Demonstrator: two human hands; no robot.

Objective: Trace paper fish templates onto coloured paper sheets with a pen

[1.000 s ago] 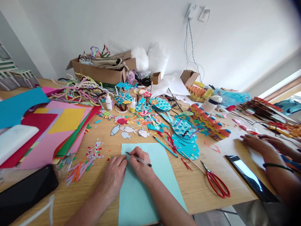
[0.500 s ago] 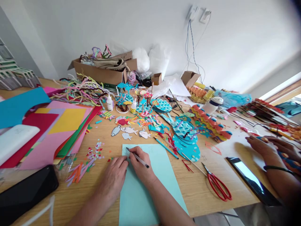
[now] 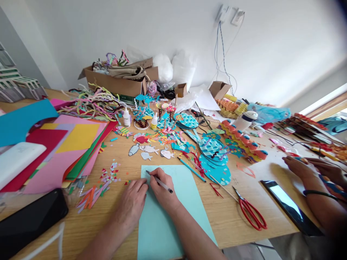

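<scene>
A light blue-green sheet of paper (image 3: pixel 159 231) lies on the wooden table in front of me. My right hand (image 3: pixel 162 187) is closed round a pen (image 3: pixel 163 185), whose tip touches the sheet near its top left corner. Faint lines show there, too small to make out. My left hand (image 3: pixel 132 202) rests flat over the sheet's left edge, fingers beside the pen hand, holding nothing. Above the sheet lie several cut-out paper fish (image 3: pixel 148 149), and a blue pencil (image 3: pixel 191 169) lies at its upper right.
Red-handled scissors (image 3: pixel 252 213) and a dark phone (image 3: pixel 290 207) lie to the right, near another person's hands (image 3: pixel 303 169). Coloured paper (image 3: pixel 78 139) and a black phone (image 3: pixel 34 215) are at the left. Glue bottles (image 3: pixel 126 117) and a cardboard box (image 3: pixel 114 83) stand further back.
My hands and the pen have hardly moved. At the right, the other person's hands have shifted slightly.
</scene>
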